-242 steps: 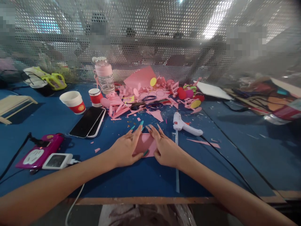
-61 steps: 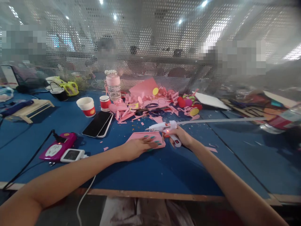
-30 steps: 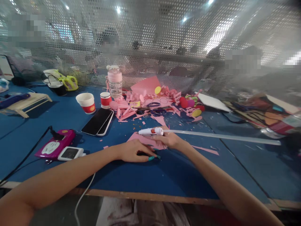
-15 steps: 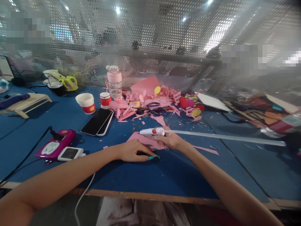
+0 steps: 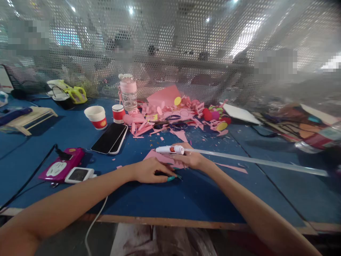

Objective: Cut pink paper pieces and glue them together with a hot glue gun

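My left hand (image 5: pixel 151 170) lies on a pink sheet (image 5: pixel 151 154), its fingers stretched out and its green nails at the sheet's near edge. My right hand (image 5: pixel 192 158) is closed around a white pen (image 5: pixel 169 149) with a red print on it. The pen lies almost level over the sheet, its tip pointing left. From its back end a long translucent rod (image 5: pixel 255 160) reaches far to the right. My hands cover much of the sheet, and I cannot tell whether the tip touches it.
Behind my hands lie pink scraps (image 5: pixel 137 126) and scissors (image 5: pixel 178 125). Two phones (image 5: pixel 109 138), paper cups (image 5: pixel 96 117), a bottle (image 5: pixel 128 93) and a purple power strip (image 5: pixel 64 165) stand left. A perforated metal screen (image 5: pixel 170 46) closes off the back. A pink strip (image 5: pixel 231 168) lies right.
The pen has shifted slightly left in my right hand, and the rod's far end sits a little lower. My left hand stays in place on the sheet.
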Demonstrator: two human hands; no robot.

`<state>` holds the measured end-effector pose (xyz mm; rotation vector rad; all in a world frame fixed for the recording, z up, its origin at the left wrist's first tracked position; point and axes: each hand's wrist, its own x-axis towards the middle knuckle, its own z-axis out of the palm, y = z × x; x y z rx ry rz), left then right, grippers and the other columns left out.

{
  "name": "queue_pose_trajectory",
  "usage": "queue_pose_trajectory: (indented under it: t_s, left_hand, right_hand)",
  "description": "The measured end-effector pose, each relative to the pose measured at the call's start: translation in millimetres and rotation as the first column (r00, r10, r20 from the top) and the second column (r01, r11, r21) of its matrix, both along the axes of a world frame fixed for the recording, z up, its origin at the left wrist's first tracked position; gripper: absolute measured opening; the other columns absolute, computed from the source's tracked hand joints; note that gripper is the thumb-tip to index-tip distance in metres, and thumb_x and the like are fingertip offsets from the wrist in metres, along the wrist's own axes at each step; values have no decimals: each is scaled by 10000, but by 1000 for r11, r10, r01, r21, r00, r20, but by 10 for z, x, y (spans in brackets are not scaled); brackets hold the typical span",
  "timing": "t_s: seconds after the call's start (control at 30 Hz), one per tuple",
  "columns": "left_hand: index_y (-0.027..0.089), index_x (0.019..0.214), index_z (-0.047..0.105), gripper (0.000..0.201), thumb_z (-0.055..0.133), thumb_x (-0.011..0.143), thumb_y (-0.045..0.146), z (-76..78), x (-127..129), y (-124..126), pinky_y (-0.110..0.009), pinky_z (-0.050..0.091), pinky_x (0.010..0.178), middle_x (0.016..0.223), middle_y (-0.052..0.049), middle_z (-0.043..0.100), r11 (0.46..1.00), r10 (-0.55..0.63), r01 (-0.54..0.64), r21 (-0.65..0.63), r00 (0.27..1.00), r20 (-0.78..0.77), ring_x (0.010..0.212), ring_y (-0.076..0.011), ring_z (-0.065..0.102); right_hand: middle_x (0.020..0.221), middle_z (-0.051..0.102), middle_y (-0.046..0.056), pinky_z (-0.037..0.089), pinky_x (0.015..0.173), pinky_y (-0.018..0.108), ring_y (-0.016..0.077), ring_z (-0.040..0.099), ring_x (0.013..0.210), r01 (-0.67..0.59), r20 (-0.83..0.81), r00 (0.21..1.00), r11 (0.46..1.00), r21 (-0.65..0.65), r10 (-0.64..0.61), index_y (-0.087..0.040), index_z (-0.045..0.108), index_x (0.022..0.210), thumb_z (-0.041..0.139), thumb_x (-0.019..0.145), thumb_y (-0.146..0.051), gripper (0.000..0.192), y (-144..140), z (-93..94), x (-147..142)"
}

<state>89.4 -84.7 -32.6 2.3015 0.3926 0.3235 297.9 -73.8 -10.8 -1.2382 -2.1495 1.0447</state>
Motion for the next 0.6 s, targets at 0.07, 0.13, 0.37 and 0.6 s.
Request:
queue_pose_trajectory:
  t_s: [0.07, 0.13, 0.37, 0.6]
  left_hand:
    - [187, 1183, 629, 334, 508, 878, 249, -1, -1, 0, -225, 463, 712, 1115, -67, 674, 1000, -5, 5, -1, 1000, -4, 757, -141, 644]
    - [186, 1179, 632, 330, 511, 878, 249, -5, -2, 0, -224, 464, 718, 1139, -74, 664, 1000, -8, 8, -1, 1000, 10, 755, -139, 646]
    - [238, 1179, 630, 321, 517, 886, 302, -34, -9, 6, -230, 462, 817, 1131, -45, 672, 1000, -16, 16, 0, 999, 50, 935, -178, 654]
    - [252, 1209, 607, 336, 492, 900, 317, -23, -15, 7, -226, 461, 860, 1145, -33, 668, 1000, -24, 24, -16, 999, 32, 1063, -187, 614]
  right_hand:
    - [525, 519, -28, 350, 434, 230, 108, 468, 453, -18, 1, 1000, 1000, -21, 18, -187, 528, 695, 557, 740, -391, 211, 7, -5, -3]
    - [523, 514, -31, 351, 431, 233, 108, 463, 445, -5, 8, 1000, 1000, -18, 6, -190, 526, 696, 550, 743, -391, 208, -2, -1, 7]
    - [546, 520, -13, 392, 505, 258, 134, 486, 516, 63, 68, 995, 995, 78, -68, -204, 517, 633, 535, 727, -353, 177, -73, 52, 127]
    - [592, 544, 11, 428, 612, 280, 174, 531, 620, 88, 175, 978, 986, 141, -112, -202, 563, 628, 499, 735, -347, 192, -52, 38, 310]
